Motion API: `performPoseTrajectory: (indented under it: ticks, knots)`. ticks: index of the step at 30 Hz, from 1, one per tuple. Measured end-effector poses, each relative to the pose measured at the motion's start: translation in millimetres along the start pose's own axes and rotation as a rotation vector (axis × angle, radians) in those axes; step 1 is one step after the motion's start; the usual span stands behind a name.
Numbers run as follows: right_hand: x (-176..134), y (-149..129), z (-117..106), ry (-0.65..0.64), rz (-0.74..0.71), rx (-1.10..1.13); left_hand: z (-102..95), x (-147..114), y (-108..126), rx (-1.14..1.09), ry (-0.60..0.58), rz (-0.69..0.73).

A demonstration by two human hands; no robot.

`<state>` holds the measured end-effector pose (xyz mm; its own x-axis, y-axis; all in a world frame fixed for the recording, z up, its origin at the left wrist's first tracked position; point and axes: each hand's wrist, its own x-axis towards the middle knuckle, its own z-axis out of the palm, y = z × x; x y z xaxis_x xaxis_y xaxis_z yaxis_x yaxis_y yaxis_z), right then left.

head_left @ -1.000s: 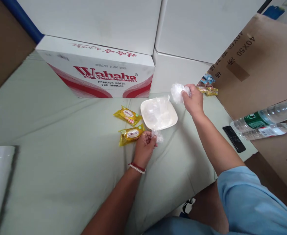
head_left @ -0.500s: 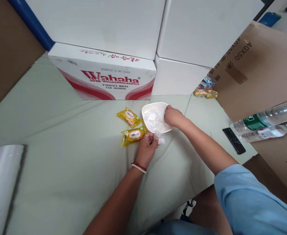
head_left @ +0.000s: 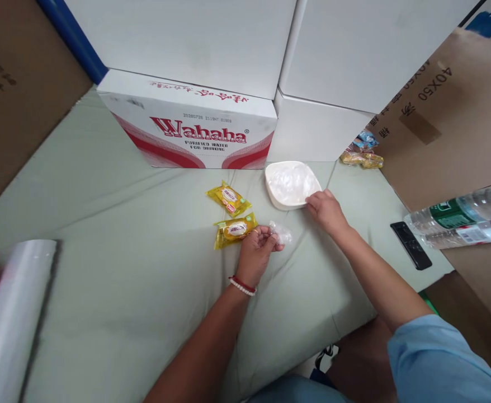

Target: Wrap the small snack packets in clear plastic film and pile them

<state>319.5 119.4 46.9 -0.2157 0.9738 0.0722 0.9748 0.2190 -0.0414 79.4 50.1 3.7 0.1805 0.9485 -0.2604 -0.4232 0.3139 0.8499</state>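
Note:
My right hand (head_left: 324,211) is closed on the near right rim of a white rounded-square bowl (head_left: 285,200). Shiny clear plastic (head_left: 291,183) shows inside the bowl. Nearer to me, my left hand (head_left: 260,246) pinches a crumpled piece of clear plastic wrap (head_left: 281,232) between thumb and fingers. Just beyond its knuckles lies a yellow snack packet (head_left: 232,229), partly behind the fingers. A second yellow snack packet (head_left: 229,198) lies a little farther back, left of the bowl.
Behind stands a white-and-red Wahaha water box (head_left: 203,137) against white boxes (head_left: 325,126). To the right are a black phone (head_left: 411,245), plastic bottles (head_left: 451,215) and wrapped snacks (head_left: 362,151). A plastic-film roll (head_left: 23,313) lies left.
The bowl has moved back, away from my left hand, and my right hand has shifted from inside its right side to its near right rim. The left hand still pinches the plastic wrap.

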Motion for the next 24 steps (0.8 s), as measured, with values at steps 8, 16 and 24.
performPoseTrajectory:
  ticks: [8,16,24]
  knots:
    - [-1,-13,-29,0.205,0.075,0.485,3.7,-2,3,-0.092,-0.046,-0.029]
    - [-146,-80,13,0.092,0.407,1.232,5.6,-15,0,0.210,-0.392,-0.115]
    - [-138,-69,5,0.144,0.689,1.676,8.4,-17,-2,0.254,-0.344,-0.090]
